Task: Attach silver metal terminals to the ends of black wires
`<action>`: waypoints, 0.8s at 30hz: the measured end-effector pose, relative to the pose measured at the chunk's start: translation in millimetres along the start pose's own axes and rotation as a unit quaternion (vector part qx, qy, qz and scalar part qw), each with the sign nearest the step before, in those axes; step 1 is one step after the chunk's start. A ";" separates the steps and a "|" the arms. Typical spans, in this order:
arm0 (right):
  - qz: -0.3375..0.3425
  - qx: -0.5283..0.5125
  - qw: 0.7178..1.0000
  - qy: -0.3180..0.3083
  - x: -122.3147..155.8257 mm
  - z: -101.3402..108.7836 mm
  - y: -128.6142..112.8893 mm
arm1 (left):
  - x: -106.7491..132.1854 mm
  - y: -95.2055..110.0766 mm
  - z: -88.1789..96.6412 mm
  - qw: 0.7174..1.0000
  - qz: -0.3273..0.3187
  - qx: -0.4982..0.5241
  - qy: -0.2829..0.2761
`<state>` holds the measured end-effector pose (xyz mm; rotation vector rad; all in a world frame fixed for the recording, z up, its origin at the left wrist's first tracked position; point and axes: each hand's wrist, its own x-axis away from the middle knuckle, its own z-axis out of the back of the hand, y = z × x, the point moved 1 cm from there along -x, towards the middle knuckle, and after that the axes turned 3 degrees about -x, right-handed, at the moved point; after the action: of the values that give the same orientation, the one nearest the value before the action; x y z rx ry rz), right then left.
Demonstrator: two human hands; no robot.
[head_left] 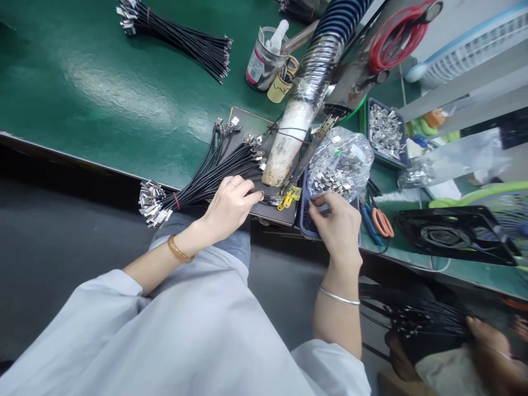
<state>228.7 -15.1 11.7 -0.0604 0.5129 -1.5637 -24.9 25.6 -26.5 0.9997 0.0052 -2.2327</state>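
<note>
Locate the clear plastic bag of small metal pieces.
The clear plastic bag is right of centre in the head view, just beyond the right hand and right of the plastic-wrapped hose.

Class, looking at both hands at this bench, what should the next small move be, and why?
Probably, bring the right hand from the blue tray toward the left hand. The right hand looks pinched over the tray, perhaps on something too small to make out, while the left hand is at the black cables.
</note>
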 end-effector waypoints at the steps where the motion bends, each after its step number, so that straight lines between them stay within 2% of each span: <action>1: 0.000 -0.023 1.000 -0.012 2.1 1.2 -0.7 | 3.0 0.5 0.6 1.000 -0.012 0.008 0.014; 4: -0.032 -0.093 0.995 -0.029 3.5 4.7 0.4 | 8.2 1.8 -0.5 0.997 -0.030 0.024 0.059; 9: -0.087 -0.118 0.989 0.020 -3.3 4.0 5.8 | 10.3 4.5 -3.1 0.993 -0.022 0.057 0.102; 12: -0.088 -0.097 0.989 0.069 -5.6 -0.4 6.6 | 10.2 7.8 0.3 0.990 -0.030 0.065 0.120; 16: -0.082 -0.101 0.974 0.186 -2.7 -2.8 -0.4 | 9.4 12.7 5.6 0.988 -0.037 0.045 0.144; 18: -0.085 -0.152 0.957 0.231 1.4 -2.2 -9.3 | 8.7 14.4 6.5 0.988 -0.048 0.056 0.139; 21: -0.089 -0.237 0.934 0.252 10.5 -1.8 -28.9 | 6.5 15.7 7.4 0.987 -0.086 0.087 0.106; 24: -0.040 -0.224 0.926 0.303 22.3 -3.8 -51.4 | 1.2 16.0 10.5 0.989 -0.097 0.098 0.051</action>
<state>177.7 -36.9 20.5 0.0583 1.3678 -1.5041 -23.0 9.8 -15.8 1.2673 -0.0748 -2.3894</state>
